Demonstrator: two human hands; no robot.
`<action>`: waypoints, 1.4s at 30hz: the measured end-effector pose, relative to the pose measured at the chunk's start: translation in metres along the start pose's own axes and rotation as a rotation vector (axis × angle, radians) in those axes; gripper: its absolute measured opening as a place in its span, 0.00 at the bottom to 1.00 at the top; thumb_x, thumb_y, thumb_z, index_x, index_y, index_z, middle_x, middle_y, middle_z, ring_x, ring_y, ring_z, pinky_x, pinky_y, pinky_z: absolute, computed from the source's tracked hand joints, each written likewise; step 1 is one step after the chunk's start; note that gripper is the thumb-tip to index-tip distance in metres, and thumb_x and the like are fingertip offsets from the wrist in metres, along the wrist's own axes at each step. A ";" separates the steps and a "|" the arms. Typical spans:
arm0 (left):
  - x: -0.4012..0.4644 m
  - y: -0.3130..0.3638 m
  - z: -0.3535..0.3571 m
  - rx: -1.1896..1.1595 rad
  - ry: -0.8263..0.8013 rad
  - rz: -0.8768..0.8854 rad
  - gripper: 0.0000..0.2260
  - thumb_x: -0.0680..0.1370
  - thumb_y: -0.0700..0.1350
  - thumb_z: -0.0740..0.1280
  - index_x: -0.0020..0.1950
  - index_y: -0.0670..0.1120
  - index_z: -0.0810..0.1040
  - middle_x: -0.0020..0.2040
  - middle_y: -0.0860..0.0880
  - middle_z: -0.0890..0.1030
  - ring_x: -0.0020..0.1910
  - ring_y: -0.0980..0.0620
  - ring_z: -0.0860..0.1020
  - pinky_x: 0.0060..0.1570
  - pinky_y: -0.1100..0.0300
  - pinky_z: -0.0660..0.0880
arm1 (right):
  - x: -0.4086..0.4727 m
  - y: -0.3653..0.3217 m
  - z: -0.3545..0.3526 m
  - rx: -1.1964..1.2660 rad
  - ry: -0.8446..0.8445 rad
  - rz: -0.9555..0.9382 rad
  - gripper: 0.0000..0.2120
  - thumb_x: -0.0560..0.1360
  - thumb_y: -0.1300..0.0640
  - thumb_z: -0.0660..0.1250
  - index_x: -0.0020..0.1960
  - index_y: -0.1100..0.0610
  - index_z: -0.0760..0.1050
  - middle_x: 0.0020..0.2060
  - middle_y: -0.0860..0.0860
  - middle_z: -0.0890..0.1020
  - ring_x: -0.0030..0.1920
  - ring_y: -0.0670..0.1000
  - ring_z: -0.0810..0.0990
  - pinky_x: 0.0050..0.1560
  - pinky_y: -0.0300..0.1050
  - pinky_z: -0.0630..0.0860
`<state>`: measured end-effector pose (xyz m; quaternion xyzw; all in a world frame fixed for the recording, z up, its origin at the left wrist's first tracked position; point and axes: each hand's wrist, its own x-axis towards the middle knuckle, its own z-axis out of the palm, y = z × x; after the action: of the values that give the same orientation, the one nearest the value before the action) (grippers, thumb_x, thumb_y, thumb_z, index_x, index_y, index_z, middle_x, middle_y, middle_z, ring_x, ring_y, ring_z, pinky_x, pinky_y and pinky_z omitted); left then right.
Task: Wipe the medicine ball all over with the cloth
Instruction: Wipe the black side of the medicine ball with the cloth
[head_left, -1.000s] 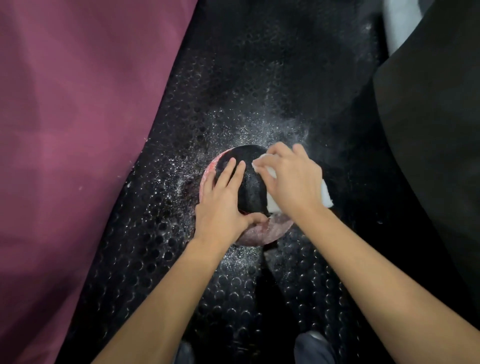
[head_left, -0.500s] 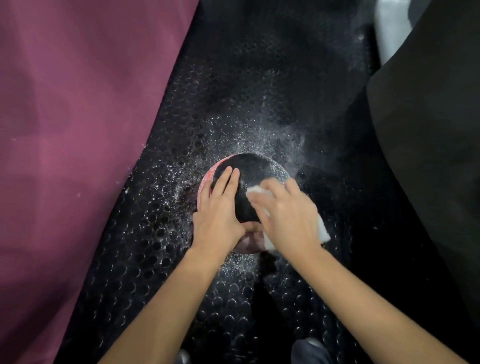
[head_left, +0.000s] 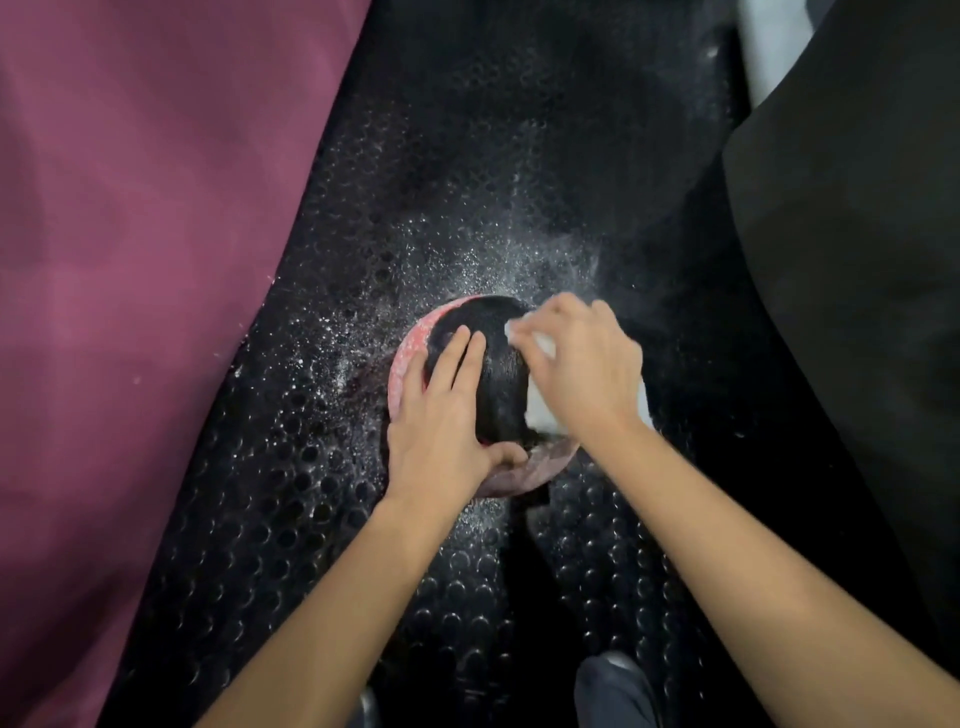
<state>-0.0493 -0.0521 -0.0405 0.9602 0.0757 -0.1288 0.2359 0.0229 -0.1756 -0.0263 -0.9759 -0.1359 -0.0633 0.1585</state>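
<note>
A black and pink medicine ball sits on a black studded floor mat, dusted with white powder. My left hand lies flat on the ball's left side, fingers straight, thumb stretched along its near edge. My right hand holds a white cloth against the ball's right upper side, fingers curled over it. Most of the cloth is hidden under that hand.
A maroon padded surface fills the left side. A black padded block stands at the right, with a white object behind it. White powder is scattered over the mat around the ball. My shoe tips show at the bottom.
My right hand slid the cloth down the ball's near side, then back up to its far right top. My left hand stayed pressed on the ball.
</note>
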 end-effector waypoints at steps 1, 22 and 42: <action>0.001 0.001 0.000 0.008 0.004 -0.003 0.53 0.66 0.63 0.74 0.80 0.54 0.42 0.79 0.60 0.45 0.78 0.50 0.44 0.73 0.45 0.60 | 0.005 0.002 0.003 0.022 -0.026 0.051 0.06 0.77 0.49 0.65 0.48 0.44 0.81 0.47 0.43 0.79 0.46 0.50 0.73 0.34 0.42 0.62; 0.011 -0.026 -0.021 -0.062 -0.082 0.007 0.52 0.66 0.59 0.77 0.80 0.51 0.47 0.80 0.55 0.47 0.79 0.52 0.46 0.77 0.53 0.50 | -0.023 -0.015 0.006 0.097 -0.052 -0.065 0.03 0.73 0.50 0.71 0.45 0.44 0.82 0.41 0.42 0.78 0.40 0.49 0.73 0.27 0.33 0.53; -0.010 -0.016 -0.012 -0.022 -0.117 -0.024 0.53 0.68 0.58 0.76 0.79 0.54 0.40 0.79 0.58 0.42 0.78 0.47 0.45 0.75 0.50 0.55 | -0.011 -0.006 -0.002 0.097 -0.228 0.097 0.07 0.78 0.47 0.64 0.51 0.42 0.81 0.52 0.41 0.78 0.53 0.48 0.74 0.43 0.44 0.71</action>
<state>-0.0592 -0.0330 -0.0342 0.9475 0.0749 -0.1865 0.2489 0.0105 -0.1731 -0.0246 -0.9734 -0.1085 0.0623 0.1920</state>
